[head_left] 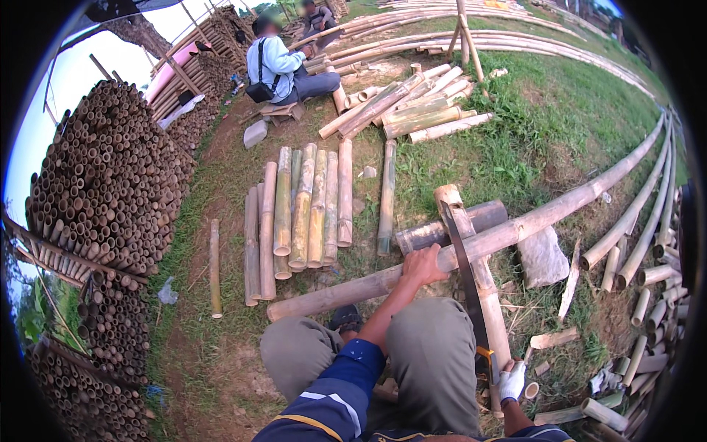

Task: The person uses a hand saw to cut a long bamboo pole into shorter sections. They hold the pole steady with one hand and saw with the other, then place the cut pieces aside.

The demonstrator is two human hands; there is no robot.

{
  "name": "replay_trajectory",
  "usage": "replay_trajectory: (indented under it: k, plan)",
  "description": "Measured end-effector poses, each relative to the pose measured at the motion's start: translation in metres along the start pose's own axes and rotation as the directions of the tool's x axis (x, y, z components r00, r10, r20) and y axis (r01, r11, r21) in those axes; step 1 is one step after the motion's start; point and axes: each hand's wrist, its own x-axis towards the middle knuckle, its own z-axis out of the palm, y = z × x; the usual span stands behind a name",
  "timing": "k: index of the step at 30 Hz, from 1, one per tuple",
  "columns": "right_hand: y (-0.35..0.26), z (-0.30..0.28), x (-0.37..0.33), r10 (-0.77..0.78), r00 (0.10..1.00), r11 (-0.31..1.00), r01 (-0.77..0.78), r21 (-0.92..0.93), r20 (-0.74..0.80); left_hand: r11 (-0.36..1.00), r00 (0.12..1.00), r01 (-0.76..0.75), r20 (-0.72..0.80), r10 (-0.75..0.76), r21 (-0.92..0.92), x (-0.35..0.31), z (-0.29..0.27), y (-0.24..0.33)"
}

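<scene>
My bare left hand [425, 265] is wrapped over a long bamboo pole [560, 211], just left of a hand saw [470, 298]. The pole runs from in front of my knees to the upper right and rests across a bamboo support post [486, 298]. The saw's dark blade lies across the pole at my hand's right. My right hand [512, 380], in a white glove, is closed at the saw's orange handle [485, 355]; the grip itself is partly hidden. A thick, dark bamboo piece [482, 216] lies under the pole.
Cut bamboo lengths [302, 210] lie in a row ahead. A pale stone [543, 258] sits right of the post, near many short offcuts [652, 317]. Tall bamboo stacks [110, 177] stand at left. A seated person [274, 70] works at the back, with another person beyond.
</scene>
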Motion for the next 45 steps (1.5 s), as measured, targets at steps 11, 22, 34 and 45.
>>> replay_trajectory:
  k: [11, 22, 34, 45]
  plan:
    - [0.006, 0.003, 0.001, -0.04, 0.999, 0.997, 0.038, -0.066, -0.033, 1.0, 1.0, 0.01, 0.003, -0.01, 0.0, -0.001, -0.001, 0.0]
    - [-0.01, -0.01, -0.006, 0.017, 0.999, 0.999, -0.019, -0.046, -0.047, 0.999, 0.999, -0.022, 0.037, 0.021, 0.045, 0.006, 0.008, 0.001]
    - [-0.012, -0.012, -0.003, 0.027, 0.999, 0.996, -0.024, -0.081, 0.028, 0.998, 0.998, 0.018, 0.057, -0.021, 0.065, 0.002, -0.005, 0.008]
    - [0.004, 0.0, -0.001, -0.078, 0.996, 0.996, 0.077, -0.033, -0.029, 1.0, 1.0, 0.014, 0.011, -0.014, 0.009, -0.001, -0.002, -0.002]
